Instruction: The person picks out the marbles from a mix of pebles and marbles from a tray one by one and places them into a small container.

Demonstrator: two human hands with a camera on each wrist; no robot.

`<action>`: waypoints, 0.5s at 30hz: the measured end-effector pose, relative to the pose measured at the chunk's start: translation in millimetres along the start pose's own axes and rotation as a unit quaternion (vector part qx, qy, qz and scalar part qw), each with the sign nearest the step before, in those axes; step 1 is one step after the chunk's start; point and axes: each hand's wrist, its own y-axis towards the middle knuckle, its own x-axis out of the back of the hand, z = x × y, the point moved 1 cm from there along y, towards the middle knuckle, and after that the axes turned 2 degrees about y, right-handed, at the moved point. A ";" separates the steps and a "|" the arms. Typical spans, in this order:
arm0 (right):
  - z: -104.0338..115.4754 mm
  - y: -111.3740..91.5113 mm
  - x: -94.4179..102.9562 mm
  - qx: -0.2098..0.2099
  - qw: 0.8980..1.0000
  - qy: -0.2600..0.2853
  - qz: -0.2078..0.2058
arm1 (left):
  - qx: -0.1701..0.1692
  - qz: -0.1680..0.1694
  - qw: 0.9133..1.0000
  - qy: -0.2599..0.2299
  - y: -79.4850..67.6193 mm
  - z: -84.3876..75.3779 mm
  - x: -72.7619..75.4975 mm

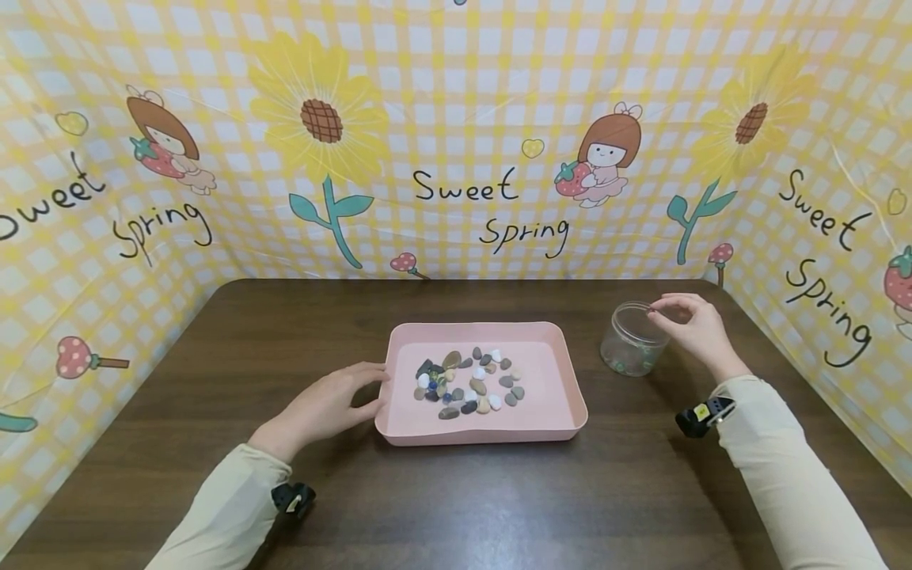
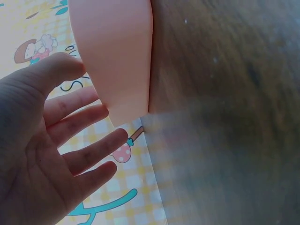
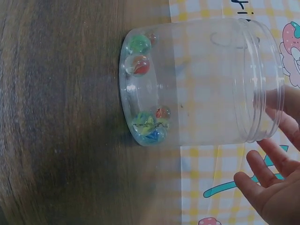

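The brown table lay before you, bearing the pink tray, open side up, its long axis running left to right. Your left hand, fingers spread, touched the tray's left end. Your right hand had fingertips at the rim of the clear jar; whether they pinched it, one could not tell. The jar stood upright, right of the tray, mouth upward. Stones lay within the tray, marbles at the jar's bottom.

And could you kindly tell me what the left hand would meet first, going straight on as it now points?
Likely the pink tray, on its left side: the left hand has its fingertips at the rim there, though exact contact is hard to judge.
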 end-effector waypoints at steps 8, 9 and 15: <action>-0.7 -0.4 -0.2 -0.018 0.999 -0.027 -0.004 | 0.004 0.003 1.000 -0.002 -0.6 -0.7 -0.2; -1.1 -0.3 -0.5 -0.020 0.999 -0.031 -0.005 | 0.003 0.003 1.000 -0.002 -0.6 -0.8 -0.1; -0.4 -1.1 -1.3 -0.032 0.999 -0.035 -0.011 | -0.002 -0.003 1.000 -0.001 -0.6 -0.8 0.4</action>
